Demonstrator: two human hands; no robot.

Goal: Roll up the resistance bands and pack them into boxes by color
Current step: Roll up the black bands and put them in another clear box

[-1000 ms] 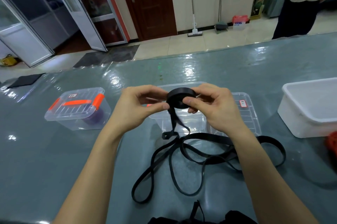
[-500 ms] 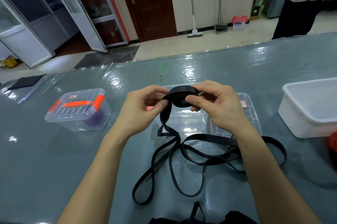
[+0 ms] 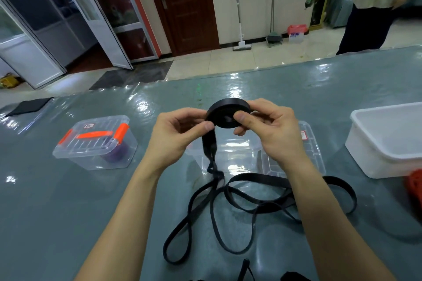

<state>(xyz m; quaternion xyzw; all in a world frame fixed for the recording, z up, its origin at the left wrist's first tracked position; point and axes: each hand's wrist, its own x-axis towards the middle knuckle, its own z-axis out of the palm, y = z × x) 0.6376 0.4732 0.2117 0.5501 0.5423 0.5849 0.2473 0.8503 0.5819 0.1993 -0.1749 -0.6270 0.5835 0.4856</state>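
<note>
**Black band half-wound above an open box**

Both hands are raised over the grey table [image 3: 68,200], forearms reaching in from the near edge. The right hand [image 3: 276,134] pinches the black roll [image 3: 226,113] between thumb on its near face and fingers curled behind. The left hand [image 3: 175,136] presses thumb and forefinger together on the strap where it leaves the roll's left edge. From that grip the black resistance band [image 3: 212,219] hangs down, twisted, then spreads in loose, overlapping loops across the table between the forearms and under the right one.

Directly below the hands sits an open clear box [image 3: 237,155], with its clear lid [image 3: 312,148] lying just beside it on the right. To the left, well apart, stands a closed clear box with orange latches [image 3: 96,141], a purple roll [image 3: 116,155] visible inside. A white tub [image 3: 386,139] stands at the right, with something red [image 3: 414,184] at the frame's edge beside it. Another person [image 3: 374,1] stands on the floor beyond the table.
</note>
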